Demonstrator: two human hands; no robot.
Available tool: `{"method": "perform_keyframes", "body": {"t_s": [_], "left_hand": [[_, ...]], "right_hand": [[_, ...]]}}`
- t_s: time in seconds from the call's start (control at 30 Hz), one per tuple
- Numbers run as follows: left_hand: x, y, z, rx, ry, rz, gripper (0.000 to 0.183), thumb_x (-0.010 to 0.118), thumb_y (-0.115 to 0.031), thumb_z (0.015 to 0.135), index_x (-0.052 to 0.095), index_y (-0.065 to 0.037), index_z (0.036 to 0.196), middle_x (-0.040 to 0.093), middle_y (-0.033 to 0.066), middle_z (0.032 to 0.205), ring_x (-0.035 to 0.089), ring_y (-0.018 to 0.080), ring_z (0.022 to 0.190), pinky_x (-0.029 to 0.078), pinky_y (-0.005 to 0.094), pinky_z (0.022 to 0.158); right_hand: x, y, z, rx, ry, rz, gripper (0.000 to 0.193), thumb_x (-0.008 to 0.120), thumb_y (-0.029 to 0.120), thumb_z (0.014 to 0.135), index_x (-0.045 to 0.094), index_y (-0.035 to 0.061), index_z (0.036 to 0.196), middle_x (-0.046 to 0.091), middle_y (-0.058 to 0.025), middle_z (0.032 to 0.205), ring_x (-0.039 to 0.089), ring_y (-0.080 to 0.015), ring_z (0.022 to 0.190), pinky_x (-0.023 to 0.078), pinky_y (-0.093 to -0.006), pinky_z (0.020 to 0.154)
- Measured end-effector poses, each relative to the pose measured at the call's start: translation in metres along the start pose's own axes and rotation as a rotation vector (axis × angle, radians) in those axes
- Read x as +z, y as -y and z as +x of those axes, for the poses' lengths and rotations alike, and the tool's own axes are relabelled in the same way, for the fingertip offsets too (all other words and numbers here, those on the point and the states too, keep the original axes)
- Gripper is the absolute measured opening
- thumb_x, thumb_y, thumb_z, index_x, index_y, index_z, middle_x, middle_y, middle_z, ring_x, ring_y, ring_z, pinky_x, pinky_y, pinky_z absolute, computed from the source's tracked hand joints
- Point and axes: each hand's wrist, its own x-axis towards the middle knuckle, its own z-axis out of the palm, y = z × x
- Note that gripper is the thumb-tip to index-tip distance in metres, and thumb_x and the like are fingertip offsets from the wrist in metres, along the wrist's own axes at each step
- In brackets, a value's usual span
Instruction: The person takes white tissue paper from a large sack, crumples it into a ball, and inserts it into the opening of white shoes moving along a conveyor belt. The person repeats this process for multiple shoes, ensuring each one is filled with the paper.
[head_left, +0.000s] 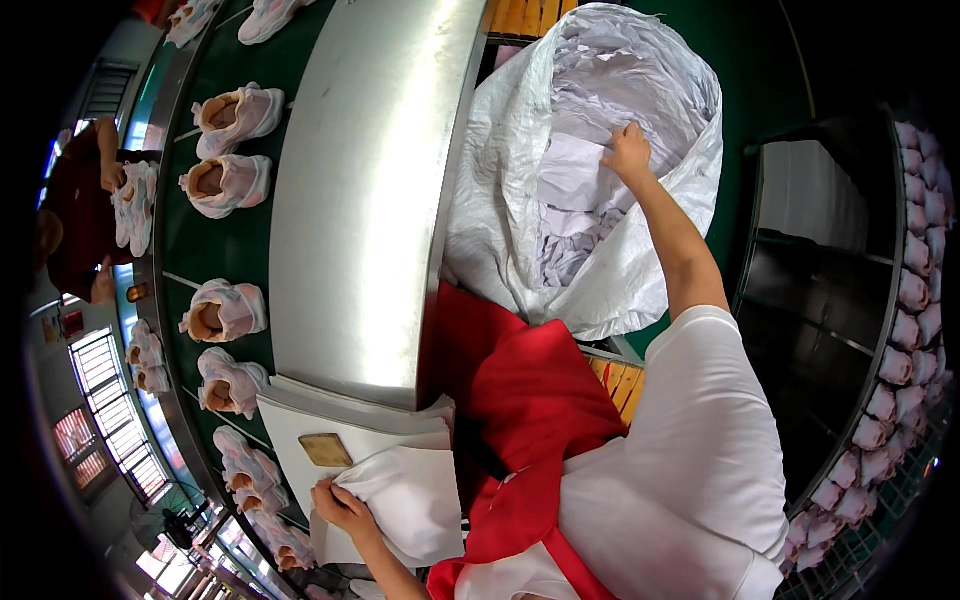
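My left hand (345,512) rests at the stack of white paper sheets (290,425), fingers curled on the edge of a creased top sheet (415,500). Just beyond that hand, a small brownish block (325,450) lies on the stack. My right arm reaches out into a large white woven sack (500,170) filled with crumpled white paper (580,255). Inside it, my right hand (628,152) has its fingers bent at the corner of a flatter paper sheet (575,170). The tips are partly hidden, but the hand looks closed on the paper.
A smooth metal surface (365,180) runs between the sack and a green conveyor (225,250) carrying pale shoes (235,120). Across the conveyor, a person in dark red (85,210) handles shoes. At right stands a dark rack (810,290) beside rows of shoes (910,290).
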Motion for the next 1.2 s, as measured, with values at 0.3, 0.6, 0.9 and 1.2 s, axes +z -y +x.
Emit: {"method": "perform_keyframes", "body": {"t_s": [0.3, 0.6, 0.9, 1.2], "left_hand": [[0.0, -0.005, 0.003, 0.066, -0.044, -0.011, 0.015, 0.044, -0.007, 0.088, 0.052, 0.003, 0.082, 0.048, 0.0155, 0.07, 0.045, 0.031, 0.064, 0.035, 0.0404, 0.057], [-0.003, 0.0, 0.004, 0.079, -0.063, -0.055, 0.012, 0.046, -0.006, 0.085, 0.054, 0.002, 0.081, 0.049, 0.0149, 0.069, 0.045, 0.0316, 0.062, 0.035, 0.0401, 0.056], [-0.018, 0.012, -0.012, 0.158, -0.082, -0.047, 0.005, 0.051, -0.001, 0.078, 0.055, 0.0, 0.077, 0.051, 0.014, 0.066, 0.048, 0.0324, 0.06, 0.037, 0.0407, 0.055], [-0.098, -0.055, -0.017, 0.595, -0.421, -0.065, 0.015, 0.056, -0.004, 0.072, 0.043, -0.007, 0.065, 0.062, 0.0129, 0.093, 0.058, 0.0221, 0.068, 0.045, 0.032, 0.058]], "right_hand": [[0.024, -0.008, -0.024, -0.325, -0.096, 0.034, 0.032, 0.07, 0.019, 0.067, 0.063, 0.0095, 0.097, 0.06, -0.009, 0.1, 0.053, -0.0242, 0.102, 0.041, -0.039, 0.089], [0.008, -0.066, -0.06, 0.064, 0.238, 0.685, 0.04, 0.063, 0.034, 0.077, 0.057, -0.0023, 0.091, 0.062, -0.0184, 0.075, 0.061, -0.0305, 0.069, 0.047, -0.0401, 0.065], [-0.212, 0.034, -0.11, 0.034, -0.402, 0.672, 0.034, 0.061, 0.029, 0.082, 0.055, 0.0021, 0.103, 0.059, -0.0145, 0.067, 0.057, -0.0296, 0.058, 0.043, -0.0404, 0.057], [-0.447, 0.305, -0.242, -1.026, 0.189, 0.845, 0.026, 0.062, 0.019, 0.085, 0.06, 0.0007, 0.103, 0.064, -0.0171, 0.078, 0.062, -0.0258, 0.068, 0.048, -0.0319, 0.067]]}}
